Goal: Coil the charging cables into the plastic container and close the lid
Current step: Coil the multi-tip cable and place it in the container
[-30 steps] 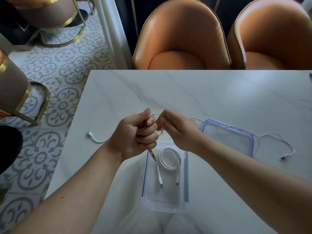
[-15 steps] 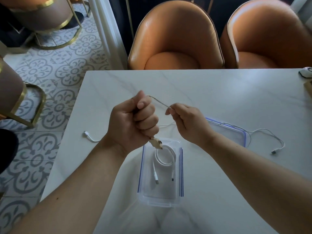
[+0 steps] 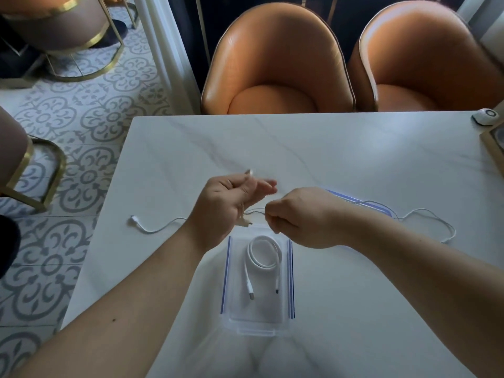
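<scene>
The left hand [image 3: 231, 205] holds a thin cable [image 3: 256, 212] above the far end of the clear container [image 3: 291, 282], with its fingers half curled round it. The right hand [image 3: 302, 216] pinches the same cable with clenched fingers. 1 coiled white cable [image 3: 263, 251] lies inside the container, at the lower middle of the frame. A loose white cable [image 3: 152, 228] lies on the table [image 3: 327, 148].
</scene>
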